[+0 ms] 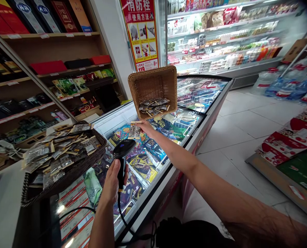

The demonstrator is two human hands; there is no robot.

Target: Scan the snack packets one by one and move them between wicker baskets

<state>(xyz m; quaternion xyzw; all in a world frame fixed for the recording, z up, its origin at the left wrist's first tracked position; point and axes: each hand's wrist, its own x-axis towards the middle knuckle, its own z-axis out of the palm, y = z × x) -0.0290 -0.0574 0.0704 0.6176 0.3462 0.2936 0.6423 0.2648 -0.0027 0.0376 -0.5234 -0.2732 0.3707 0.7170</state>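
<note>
Wrapped round the handle of a black barcode scanner (122, 162) is my left hand (113, 181), low over the freezer glass; the scanner's cable hangs down below. My right hand (145, 127) reaches forward and pinches a small snack packet (135, 130) by its edge, just in front of the scanner head. Behind that hand, a tan wicker basket (153, 82) stands tilted toward me, with several similar packets (155, 106) at its bottom. On the left, a dark wicker basket (63, 174) is heaped with more packets (65, 148).
Beneath my hands runs a glass-topped chest freezer (207, 117) full of bagged goods. Shelves (52, 38) of boxes rise at the left. A lit refrigerated display (220, 44) stands at the back. Water bottles (285, 86) and red cartons (293, 134) sit on the right.
</note>
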